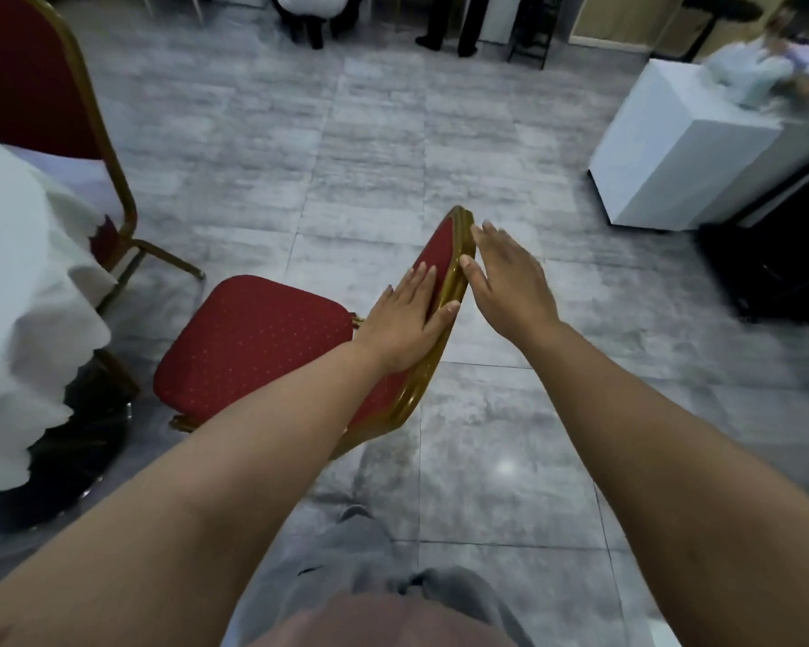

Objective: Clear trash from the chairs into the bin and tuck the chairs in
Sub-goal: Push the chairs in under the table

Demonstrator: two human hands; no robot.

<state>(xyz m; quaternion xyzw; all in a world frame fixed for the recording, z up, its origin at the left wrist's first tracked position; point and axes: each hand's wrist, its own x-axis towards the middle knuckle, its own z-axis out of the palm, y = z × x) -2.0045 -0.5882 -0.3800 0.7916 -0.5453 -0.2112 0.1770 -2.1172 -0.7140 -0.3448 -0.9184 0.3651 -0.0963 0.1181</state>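
Head view, one frame. I see both bare forearms reaching forward and down to a red chair with a gold metal frame.

Left hand: flat on the red padded face of the chair back, fingers straight and together, thumb hooked over the gold top rail. Palm presses the padding; not a closed fist, more a flat clasp over the edge.

Right hand: spread flat, fingers extended, set against the far side of the same rail, thumb tip touching the gold edge. Whether the palm fully contacts the back I cannot tell. The two hands bracket the chair back between them.

Seat sits to the left of the left hand, bare red cushion with small dots, nothing on it that I can see.

Further left of the left hand: a table with a white cloth, its dark round base below. Beyond it, a second red chair, pushed against the cloth.

Right of the right hand, well apart: a white box-shaped stand. Grey tiled floor all round. Other persons at the top edge, blurred.
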